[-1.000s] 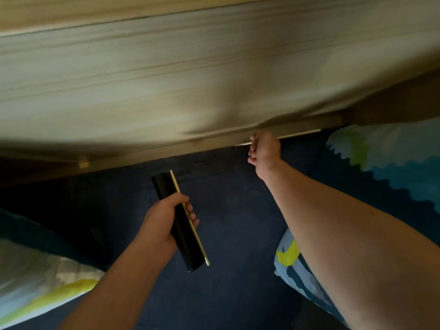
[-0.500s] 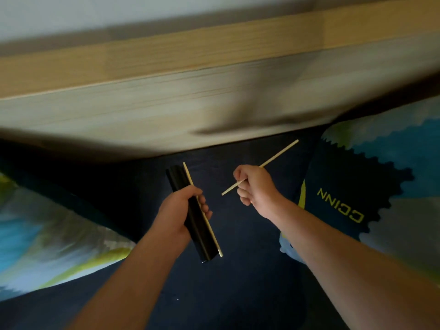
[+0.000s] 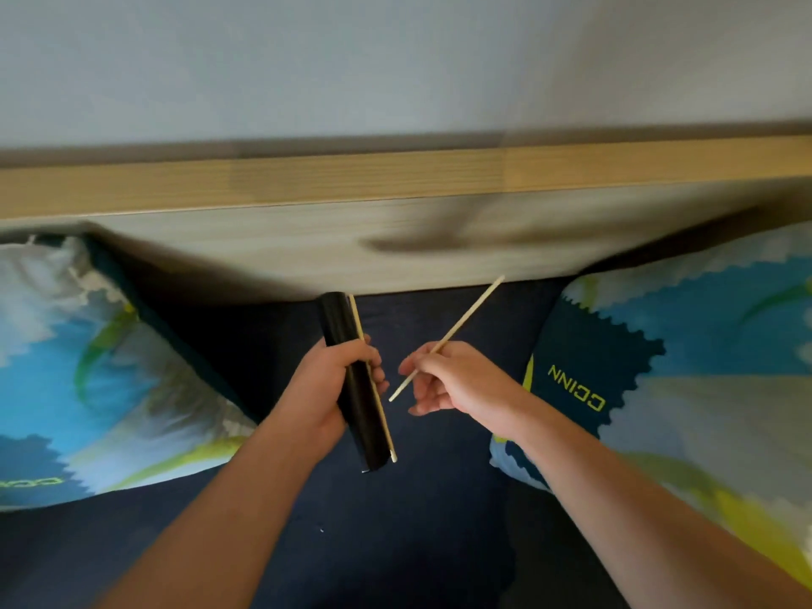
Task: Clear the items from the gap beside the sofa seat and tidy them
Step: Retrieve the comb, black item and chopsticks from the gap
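The left hand [image 3: 331, 382] sits just left of centre, fingers curled round a black tube [image 3: 351, 380] and a pale stick [image 3: 371, 380] pressed against the tube's right side — both gripped together. The tube runs from about 11 o'clock down to 5 o'clock through the fist, its upper end close below the wooden board [image 3: 307, 248] and its lower end poking out under the palm. The stick lies along it for nearly its whole length, its lower tip level with the tube's bottom end.

The right hand [image 3: 452, 380], just right of centre, pinches a second stick [image 3: 470, 312] between thumb and fingers; the other fingers hang loosely curled beneath. This stick slants from 7 o'clock to 1 o'clock: its lower tip juts out near the left hand's knuckles without touching them, and its upper tip reaches up against the lower edge of the board as seen from the head camera. Whether it touches the wood cannot be told.

Both hands hover over the dark blue seat [image 3: 417, 520], near each other but apart. A patterned cushion [image 3: 96, 380] in blue, white and yellow-green lies at 9 o'clock, and another cushion [image 3: 703, 367] at 3 o'clock, with yellow lettering on a dark patch. Above the board, at 12 o'clock, is a pale wall [image 3: 395, 59].
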### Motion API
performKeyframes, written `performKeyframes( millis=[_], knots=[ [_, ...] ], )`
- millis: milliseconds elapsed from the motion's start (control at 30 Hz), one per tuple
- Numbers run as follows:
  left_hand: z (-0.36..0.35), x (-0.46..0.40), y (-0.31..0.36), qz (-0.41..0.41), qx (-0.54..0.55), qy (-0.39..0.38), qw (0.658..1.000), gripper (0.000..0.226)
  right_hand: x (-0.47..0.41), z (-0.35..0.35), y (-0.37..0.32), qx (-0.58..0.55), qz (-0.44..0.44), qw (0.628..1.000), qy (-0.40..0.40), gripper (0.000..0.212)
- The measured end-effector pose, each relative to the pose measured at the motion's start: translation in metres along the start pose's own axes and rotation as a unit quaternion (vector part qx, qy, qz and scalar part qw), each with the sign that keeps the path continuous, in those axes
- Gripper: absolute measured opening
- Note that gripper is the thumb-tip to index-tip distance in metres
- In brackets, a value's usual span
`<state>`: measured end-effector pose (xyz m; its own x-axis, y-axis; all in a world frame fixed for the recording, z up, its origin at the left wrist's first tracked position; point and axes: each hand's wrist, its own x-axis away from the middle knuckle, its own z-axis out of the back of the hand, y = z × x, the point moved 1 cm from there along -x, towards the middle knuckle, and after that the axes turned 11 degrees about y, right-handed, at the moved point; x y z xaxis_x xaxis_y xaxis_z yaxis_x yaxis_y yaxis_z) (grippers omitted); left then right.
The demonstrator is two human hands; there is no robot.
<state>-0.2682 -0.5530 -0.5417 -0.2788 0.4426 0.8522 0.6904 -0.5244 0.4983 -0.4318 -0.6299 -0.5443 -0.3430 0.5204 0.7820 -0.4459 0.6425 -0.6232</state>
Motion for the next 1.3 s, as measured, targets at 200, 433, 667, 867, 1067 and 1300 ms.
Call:
performKeyframes(
  millis=[200, 433, 667, 867, 1067, 1300],
  knots=[
    [0.001, 0.071, 0.016, 0.003, 0.017, -0.102, 0.995, 0.031, 0.105, -0.005, -0.014, 0.171, 0.088, 0.967, 0.167, 0.062],
    [-0.015, 0.202, 0.056, -0.015, -0.046, -0.185, 0.982, 0.035, 0.252, -0.047, -0.055, 0.13, 0.09, 0.972, 0.174, 0.043],
    [-0.027, 0.375, 0.082, 0.0, -0.131, -0.241, 0.962, 0.031, 0.415, -0.078, -0.078, -0.092, 0.151, 0.958, 0.228, 0.04],
    [-0.064, 0.472, 0.061, -0.002, -0.23, -0.285, 0.931, 0.019, 0.525, -0.068, -0.043, -0.172, 0.156, 0.924, 0.305, 0.042],
    [-0.093, 0.514, -0.018, 0.055, -0.266, -0.337, 0.901, 0.01, 0.602, -0.055, 0.024, -0.205, 0.098, 0.883, 0.41, 0.033],
    [-0.133, 0.61, -0.185, 0.016, -0.382, -0.382, 0.841, 0.01, 0.7, -0.011, 0.14, -0.212, 0.093, 0.797, 0.558, 0.027]
  ],
)
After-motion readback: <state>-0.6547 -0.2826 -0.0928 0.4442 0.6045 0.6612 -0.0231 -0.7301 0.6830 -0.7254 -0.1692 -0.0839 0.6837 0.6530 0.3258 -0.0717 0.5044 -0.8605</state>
